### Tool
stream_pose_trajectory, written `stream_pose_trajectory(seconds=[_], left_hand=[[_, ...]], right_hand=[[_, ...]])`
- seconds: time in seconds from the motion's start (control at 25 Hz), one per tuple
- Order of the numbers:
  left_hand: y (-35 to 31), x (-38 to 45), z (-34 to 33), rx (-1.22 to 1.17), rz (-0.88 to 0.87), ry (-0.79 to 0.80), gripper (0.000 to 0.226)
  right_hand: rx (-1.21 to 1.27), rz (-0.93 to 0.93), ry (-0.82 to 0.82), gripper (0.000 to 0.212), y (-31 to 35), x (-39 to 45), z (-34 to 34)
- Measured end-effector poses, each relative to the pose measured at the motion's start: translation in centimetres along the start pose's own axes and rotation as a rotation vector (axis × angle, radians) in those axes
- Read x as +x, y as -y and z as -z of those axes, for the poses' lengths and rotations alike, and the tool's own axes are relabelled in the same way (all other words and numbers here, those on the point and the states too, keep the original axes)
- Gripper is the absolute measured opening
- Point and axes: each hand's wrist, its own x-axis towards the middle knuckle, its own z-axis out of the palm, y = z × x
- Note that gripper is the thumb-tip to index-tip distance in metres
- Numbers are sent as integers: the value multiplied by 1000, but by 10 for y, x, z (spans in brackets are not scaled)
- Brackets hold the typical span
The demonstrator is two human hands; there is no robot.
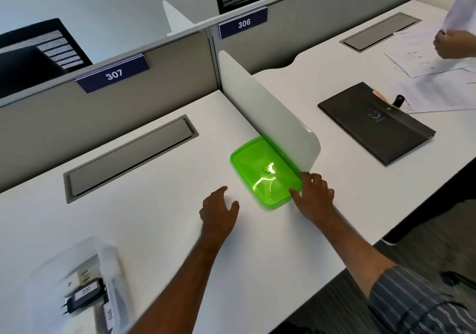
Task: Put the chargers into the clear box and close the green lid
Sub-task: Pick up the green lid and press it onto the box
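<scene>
Head view: 1 green lid (pixel 265 172) lies flat on white desk (pixel 159 220), its far edge against the white divider (pixel 268 107). Right hand (pixel 315 196) touches lid's near-right corner, fingers spread, not clamped on it. Left hand (pixel 219 211) hovers just left of lid, fingers apart, holding nothing. 1 clear box (pixel 103 269), blurred, sits bottom left, well apart from lid, uncovered. Inside: 1 black charger (pixel 83 295) w/ white label; maybe a 2nd white-labelled item beside it, can't tell. Neighbouring desk: 1 dark folder (pixel 376 122), loose papers (pixel 432 81), 1 other person's hand (pixel 453 44).
</scene>
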Motion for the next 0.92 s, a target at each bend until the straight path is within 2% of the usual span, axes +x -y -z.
stream_pose_trajectory(seconds=[0.12,0.2,0.44,0.6,0.8,0.92], left_hand=[[-16,12,-20,22,-29,79,61],[-25,19,-31,-43,7,113,61],[-61,37,-45,-648,312,104,63],[-63,41,-37,-903,457,55,65],[-60,33,-18,-812,330,-14,34],[-57,23,2,-764,219,-76,27]], right_hand=[[13,-34,25,52,-6,8,-4],[52,-51,59,50,-7,12,-6],[67,-40,86,58,-5,17,-8],[37,-34,65,63,-4,11,-8],[70,41,-21,80,-2,0,-4],[185,51,-10,80,6,-5,3]])
